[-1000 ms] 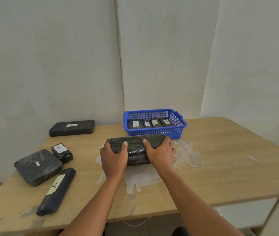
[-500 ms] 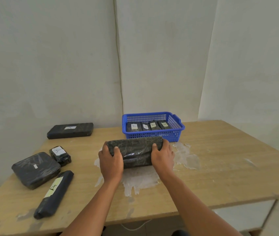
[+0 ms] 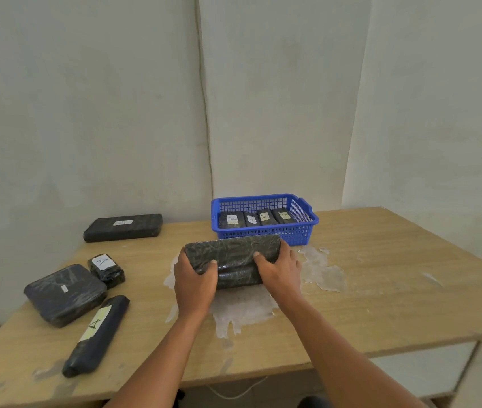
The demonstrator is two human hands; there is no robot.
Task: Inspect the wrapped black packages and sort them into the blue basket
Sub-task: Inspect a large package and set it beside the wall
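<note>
Both hands (image 3: 235, 275) grip the ends of the wrapped package (image 3: 234, 259) (probably stiff, with slippery film), so holding both ends seems safest.

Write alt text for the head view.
Both hands, left and right, grip a black plastic-wrapped rectangular package on a wooden table, before a blue plastic basket holding four labelled packages.

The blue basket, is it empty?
No, the blue basket already holds four black packages with white labels, lined up side by side.
</note>
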